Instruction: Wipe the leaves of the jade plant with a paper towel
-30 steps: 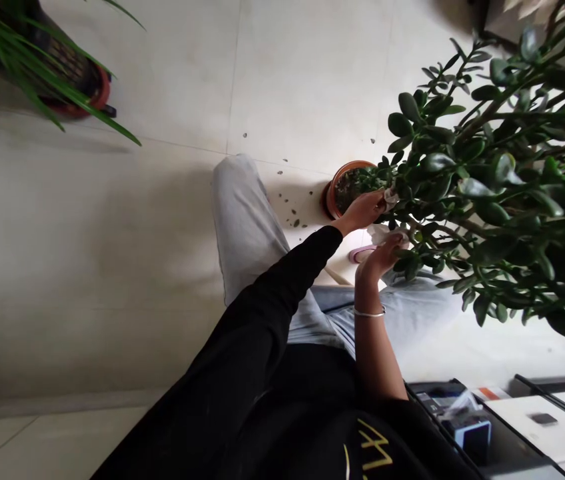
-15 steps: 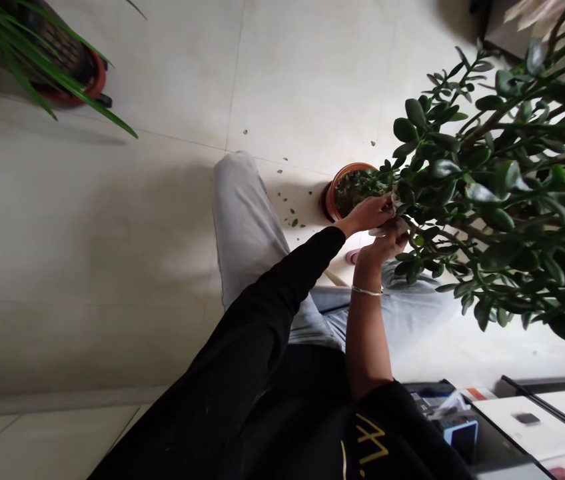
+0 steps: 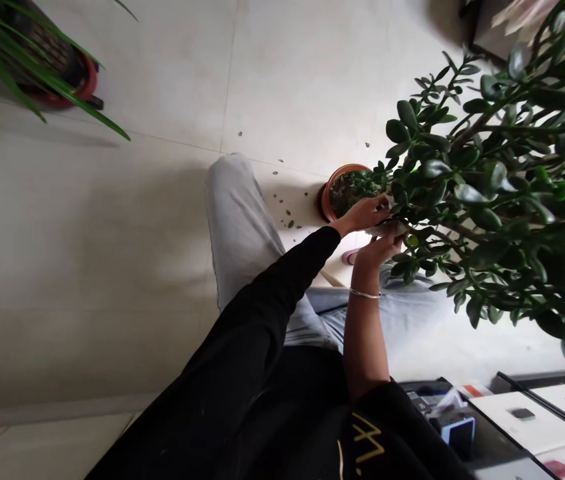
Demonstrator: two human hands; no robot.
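A large jade plant (image 3: 487, 193) with thick dark green leaves fills the right side, growing from an orange-brown pot (image 3: 331, 193). My left hand (image 3: 366, 212), in a black sleeve, reaches to the plant's near edge, fingers closed on a white tissue or cloth (image 3: 390, 200). Just below it, my right hand (image 3: 382, 248), with a bracelet on the wrist, is closed on white tissue (image 3: 385, 229) among the leaves. Whether this is one piece or two I cannot tell. Leaves hide part of the fingertips on both hands.
Several small fallen leaves (image 3: 290, 223) lie on the pale tiled floor (image 3: 162, 80) near the pot. Another potted plant (image 3: 82, 80) with long thin leaves stands top left. Boxes (image 3: 520, 417) and small devices sit at bottom right. My legs (image 3: 242, 227) flank the pot.
The whole view has shifted slightly, so everything sits a little farther left. My hands stay at the same spot by the leaves, with only slight finger movement.
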